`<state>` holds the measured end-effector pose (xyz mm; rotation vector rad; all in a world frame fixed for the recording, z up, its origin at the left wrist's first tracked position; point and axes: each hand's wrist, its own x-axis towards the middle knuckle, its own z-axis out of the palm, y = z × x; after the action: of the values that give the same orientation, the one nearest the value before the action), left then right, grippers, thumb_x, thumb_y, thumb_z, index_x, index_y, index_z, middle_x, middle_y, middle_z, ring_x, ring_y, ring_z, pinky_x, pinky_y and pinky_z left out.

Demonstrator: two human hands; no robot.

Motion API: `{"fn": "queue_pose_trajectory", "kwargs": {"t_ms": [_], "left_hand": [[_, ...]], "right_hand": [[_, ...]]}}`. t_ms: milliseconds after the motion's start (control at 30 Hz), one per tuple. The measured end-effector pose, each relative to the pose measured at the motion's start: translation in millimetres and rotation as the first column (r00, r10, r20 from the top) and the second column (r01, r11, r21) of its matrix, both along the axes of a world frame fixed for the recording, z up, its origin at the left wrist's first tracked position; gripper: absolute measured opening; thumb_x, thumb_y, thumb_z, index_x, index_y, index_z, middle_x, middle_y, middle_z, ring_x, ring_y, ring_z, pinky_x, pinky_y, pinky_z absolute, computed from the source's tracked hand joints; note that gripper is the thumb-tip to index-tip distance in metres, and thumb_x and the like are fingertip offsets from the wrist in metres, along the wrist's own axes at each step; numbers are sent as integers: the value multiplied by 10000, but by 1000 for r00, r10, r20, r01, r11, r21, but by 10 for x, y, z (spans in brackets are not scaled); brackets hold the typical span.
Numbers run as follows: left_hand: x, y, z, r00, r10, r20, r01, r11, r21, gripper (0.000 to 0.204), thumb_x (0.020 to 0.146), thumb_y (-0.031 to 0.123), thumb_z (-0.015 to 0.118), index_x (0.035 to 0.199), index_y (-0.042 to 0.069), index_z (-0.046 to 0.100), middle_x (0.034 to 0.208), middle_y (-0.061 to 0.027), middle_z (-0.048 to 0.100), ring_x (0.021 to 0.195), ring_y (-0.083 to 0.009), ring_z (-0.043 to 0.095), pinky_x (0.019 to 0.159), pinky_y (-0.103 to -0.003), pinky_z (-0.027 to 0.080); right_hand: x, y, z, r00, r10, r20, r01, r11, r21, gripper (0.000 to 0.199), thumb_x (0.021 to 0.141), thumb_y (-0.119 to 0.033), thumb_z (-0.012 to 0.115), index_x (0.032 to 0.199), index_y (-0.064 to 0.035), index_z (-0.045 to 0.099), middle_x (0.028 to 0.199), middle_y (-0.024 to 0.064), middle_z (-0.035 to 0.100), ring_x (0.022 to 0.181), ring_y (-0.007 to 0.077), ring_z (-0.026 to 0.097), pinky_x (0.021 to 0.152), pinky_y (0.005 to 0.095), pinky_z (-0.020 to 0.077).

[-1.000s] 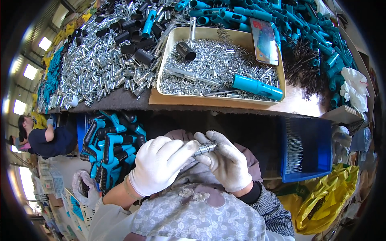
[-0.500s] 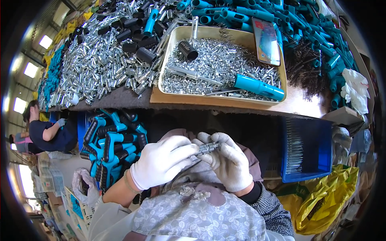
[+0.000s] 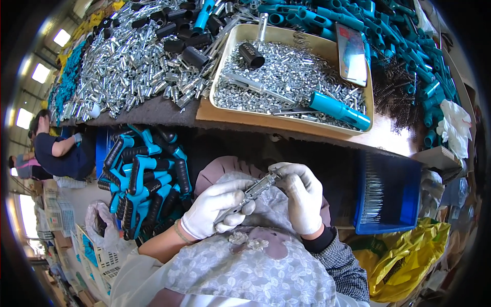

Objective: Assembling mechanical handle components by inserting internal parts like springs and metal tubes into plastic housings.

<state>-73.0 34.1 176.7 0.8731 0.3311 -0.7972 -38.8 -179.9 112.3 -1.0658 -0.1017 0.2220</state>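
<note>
Over my apron, both white-gloved hands work on a silvery, rod-shaped metal part [image 3: 259, 188] with a stepped, slotted body. My left hand [image 3: 219, 203] is wrapped round its lower end, thumb on top. The fingers of my right hand [image 3: 300, 192] pinch at its upper tip, and whatever small piece lies between them is too small to make out. The part slants up toward the right. Beyond my hands, on the bench, a cream tray [image 3: 215, 92] holds many small metal pieces, a black sleeve [image 3: 251, 55] and a teal tube [image 3: 339, 110].
Loose metal parts [image 3: 133, 71] heap up at the left of the bench, teal tubes [image 3: 327, 20] and dark springs [image 3: 394, 87] at the right. Teal-and-black handles [image 3: 146, 179] pile up below. A blue bin [image 3: 394, 204] with metal rods stands right. Another person [image 3: 61, 153] works far left.
The metal part has turned from nearly level to slanting, showing more of its length. My left hand has shifted its grip to the lower end, and my right fingers have moved to its tip.
</note>
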Motion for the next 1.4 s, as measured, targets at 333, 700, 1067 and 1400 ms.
{"fn": "queue_pose_trajectory", "kwargs": {"t_ms": [333, 700, 1067, 1400], "left_hand": [[-75, 18, -121, 994, 56, -94, -68, 989, -134, 464, 1045, 249, 496, 1452, 49, 402, 961, -98, 557, 568, -73, 423, 408, -179, 280], [-197, -46, -308, 984, 56, -170, -129, 881, -455, 484, 1030, 328, 526, 1432, 77, 428, 882, -65, 519, 503, -50, 383, 340, -168, 259], [-52, -41, -108, 994, 81, -74, -94, 977, -193, 510, 1019, 291, 531, 1444, 33, 420, 928, -80, 573, 520, -61, 396, 384, -176, 264], [15, 1, -186, 980, 34, 194, -74, 976, 204, 314, 1001, 177, 539, 1252, -9, 569, 904, -69, 630, 651, -89, 602, 464, -205, 437]], "right_hand": [[43, -64, 44, 945, 109, 308, -9, 951, -309, 302, 952, -91, 479, 1133, 74, 655, 1209, 198, 646, 1080, 256, 638, 980, 357, 483], [262, -49, -279, 844, 247, 476, -244, 967, -69, 438, 1004, -370, 574, 1246, -9, 628, 1268, 257, 611, 1108, 337, 634, 972, 411, 494], [170, 31, 95, 989, 145, 4, -144, 984, 106, 319, 921, -80, 615, 1209, 45, 561, 1134, 203, 673, 989, 195, 654, 905, 326, 520], [241, 10, 319, 954, 251, -163, -277, 946, -168, 200, 924, -100, 654, 1059, 40, 608, 1023, 154, 705, 758, 142, 674, 670, 252, 570]]}}
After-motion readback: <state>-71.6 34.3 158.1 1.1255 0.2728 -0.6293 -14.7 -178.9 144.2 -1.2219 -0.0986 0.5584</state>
